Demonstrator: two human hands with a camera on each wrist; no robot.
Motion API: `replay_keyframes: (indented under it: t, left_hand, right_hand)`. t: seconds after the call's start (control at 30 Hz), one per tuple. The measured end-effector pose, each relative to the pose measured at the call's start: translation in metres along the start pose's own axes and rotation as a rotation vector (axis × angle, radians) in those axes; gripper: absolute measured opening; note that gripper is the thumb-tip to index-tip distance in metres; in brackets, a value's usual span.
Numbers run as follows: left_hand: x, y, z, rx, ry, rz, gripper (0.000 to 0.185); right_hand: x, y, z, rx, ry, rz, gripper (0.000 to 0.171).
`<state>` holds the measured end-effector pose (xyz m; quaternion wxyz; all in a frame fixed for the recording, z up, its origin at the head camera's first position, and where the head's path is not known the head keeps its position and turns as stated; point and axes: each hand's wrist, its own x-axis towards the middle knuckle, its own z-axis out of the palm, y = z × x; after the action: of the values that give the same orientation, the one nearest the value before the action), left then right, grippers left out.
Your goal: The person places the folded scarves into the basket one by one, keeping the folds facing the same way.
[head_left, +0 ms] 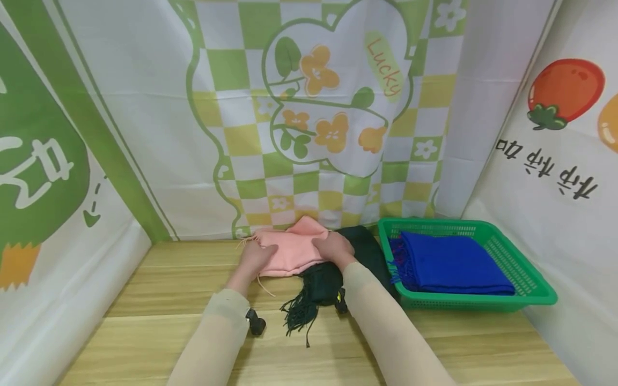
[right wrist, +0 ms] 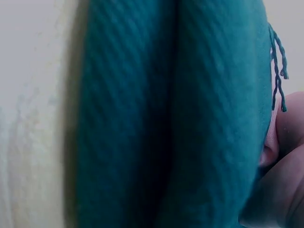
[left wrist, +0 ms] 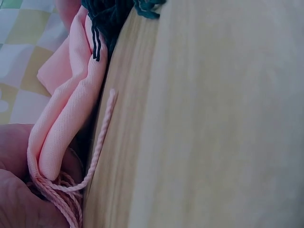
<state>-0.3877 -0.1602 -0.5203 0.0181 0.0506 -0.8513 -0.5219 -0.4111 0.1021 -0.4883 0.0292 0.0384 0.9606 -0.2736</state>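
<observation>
Both hands lie flat on the pink scarf [head_left: 294, 247], left hand [head_left: 258, 256] at its 9 o'clock edge, right hand [head_left: 333, 247] at 3, fingers spread, pressing. The scarf sits atop the dark scarf [head_left: 323, 281] on the surface [head_left: 169, 300]. Judged mid-fold; next needs a firm edge grip.

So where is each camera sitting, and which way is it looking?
Head: worn on the head, facing forward and down at the wooden table; shows both sleeved arms, left hand and right hand resting on the folded pink fringed scarf, beside the green plastic basket.
Left wrist: at the left hand, looking along the table edge at the pink scarf.
Right wrist: very close to the dark teal fringed scarf; part of the hand shows.
Shared: head and left wrist views both show both scarves.
</observation>
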Motion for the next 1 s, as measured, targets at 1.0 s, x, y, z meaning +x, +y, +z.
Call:
replay_keyframes:
  t: [1.0]
  left_hand:
    - [-0.032,0.018,-0.004,-0.069,-0.015,0.011,0.074]
  right_hand:
    - [-0.008,0.008,0.003,0.108,0.074,-0.076,0.055]
